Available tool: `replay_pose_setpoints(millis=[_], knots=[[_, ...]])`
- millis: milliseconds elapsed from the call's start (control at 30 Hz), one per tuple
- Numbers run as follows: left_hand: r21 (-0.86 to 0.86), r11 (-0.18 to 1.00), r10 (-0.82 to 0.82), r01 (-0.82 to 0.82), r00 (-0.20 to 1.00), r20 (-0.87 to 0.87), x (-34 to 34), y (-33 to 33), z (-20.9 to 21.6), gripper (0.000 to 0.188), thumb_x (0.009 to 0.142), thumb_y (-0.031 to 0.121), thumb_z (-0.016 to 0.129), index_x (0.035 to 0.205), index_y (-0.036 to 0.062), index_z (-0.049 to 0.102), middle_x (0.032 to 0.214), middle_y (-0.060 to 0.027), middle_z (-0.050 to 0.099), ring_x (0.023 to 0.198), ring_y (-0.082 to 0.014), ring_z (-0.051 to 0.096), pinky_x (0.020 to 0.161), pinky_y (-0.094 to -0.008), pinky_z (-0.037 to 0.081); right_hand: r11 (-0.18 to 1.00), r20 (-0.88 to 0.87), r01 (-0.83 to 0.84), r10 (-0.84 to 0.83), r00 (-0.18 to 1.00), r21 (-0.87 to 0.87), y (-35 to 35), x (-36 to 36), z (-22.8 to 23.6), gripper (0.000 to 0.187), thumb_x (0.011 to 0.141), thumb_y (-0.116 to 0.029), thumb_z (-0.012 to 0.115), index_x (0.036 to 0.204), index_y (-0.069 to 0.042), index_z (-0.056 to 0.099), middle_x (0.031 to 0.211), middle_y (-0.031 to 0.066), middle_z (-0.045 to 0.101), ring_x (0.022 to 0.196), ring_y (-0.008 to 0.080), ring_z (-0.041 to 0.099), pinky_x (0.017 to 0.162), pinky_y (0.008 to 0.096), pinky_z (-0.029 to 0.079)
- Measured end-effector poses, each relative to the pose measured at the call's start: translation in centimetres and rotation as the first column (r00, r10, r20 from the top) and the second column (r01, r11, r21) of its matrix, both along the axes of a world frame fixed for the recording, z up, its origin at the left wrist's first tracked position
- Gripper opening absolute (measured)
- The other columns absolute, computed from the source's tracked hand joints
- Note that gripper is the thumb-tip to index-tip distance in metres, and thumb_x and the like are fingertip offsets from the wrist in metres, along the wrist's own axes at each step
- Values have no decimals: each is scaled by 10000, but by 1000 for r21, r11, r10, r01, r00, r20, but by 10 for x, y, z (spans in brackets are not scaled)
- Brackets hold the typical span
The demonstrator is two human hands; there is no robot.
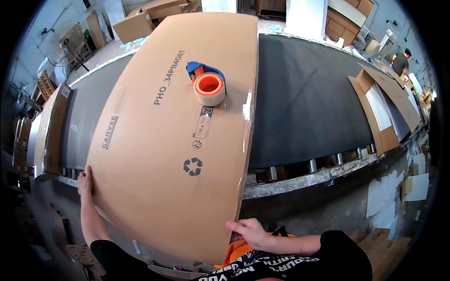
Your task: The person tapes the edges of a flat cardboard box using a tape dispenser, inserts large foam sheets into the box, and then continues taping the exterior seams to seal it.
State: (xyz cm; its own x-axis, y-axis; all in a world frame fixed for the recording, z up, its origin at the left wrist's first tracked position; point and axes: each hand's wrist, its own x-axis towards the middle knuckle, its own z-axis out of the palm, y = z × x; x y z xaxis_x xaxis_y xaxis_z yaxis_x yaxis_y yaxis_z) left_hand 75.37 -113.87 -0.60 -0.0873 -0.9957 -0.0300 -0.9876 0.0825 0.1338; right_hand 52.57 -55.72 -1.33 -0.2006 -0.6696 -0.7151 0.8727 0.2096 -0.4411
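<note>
Well, your right hand [251,232] looks closed on the near right corner of the large carton [140,187], thumb over the top edge and fingers tucked at the side, while your left hand [85,182] rests against the left edge, its fingers partly hidden, so I cannot tell whether it grips or only steadies. That mismatch is the first risk: if the right pulls and the left merely touches, the carton may twist, and a bare finger may slide along the cardboard edge. The carton lies across the dark belt [309,103], its near end jutting past the rail [300,185] toward you, so leaning hard on that end could tip it or crush the corner. On top, well beyond your reach as your hands now stand, the tape dispenser [211,99] sits loose; any sharp tilt or jerk could send it sliding off. Shiny tape [247,110] runs along the right side, and rough handling there might lift it. Farther out, the closed carton [49,136] at left and the open carton [388,136] at right, with its flaps spread, could be struck if yours swings or slides too far along the belt.
</note>
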Motion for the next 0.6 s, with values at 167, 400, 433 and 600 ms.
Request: replay_pose_setpoints(millis=[167, 400, 433, 600], knots=[[43, 991, 121, -128, 983, 135, 13, 102, 14, 852, 923, 758, 345, 1310, 40, 592, 1303, -230, 623, 1230, -396, 586, 1017, -523, 451, 995, -248, 79, -60, 967, 65, 58, -33, -5, 400, 1020, -344, 601, 1018, 49, 679, 899, 72, 702, 759, 111, 643, 665, 273, 529], [143, 982, 73, -121, 951, 301, 1, 336, 35, 778, 1002, 650, 252, 1270, -18, 548, 1276, -281, 620, 1197, -431, 608, 1005, -548, 464, 919, -923, 228, 251, 291, 322, 145, -164, -22, 439, 995, -394, 567, 827, 11, 588, 836, 272, 650, 851, 471, 653, 714, 505, 506], [141, 985, 55, -101, 953, 299, -5, 372, 36, 778, 1005, 643, 257, 1256, -32, 550, 1257, -292, 625, 1184, -435, 615, 1001, -545, 468, 902, -920, 227, 319, 228, 369, 157, -193, -20, 464, 996, -419, 553, 824, 10, 591, 895, 282, 655, 911, 493, 631, 753, 534, 501], [189, 982, -56, 10, 969, 242, -51, 513, 29, 787, 1004, 645, 284, 1224, -64, 549, 1217, -317, 632, 1160, -453, 621, 1003, -527, 477, 907, -915, 186, 396, -81, 377, 212, -327, -16, 480, 1018, -413, 480, 914, 21, 657, 933, 291, 659, 943, 485, 633, 798, 527, 512]])
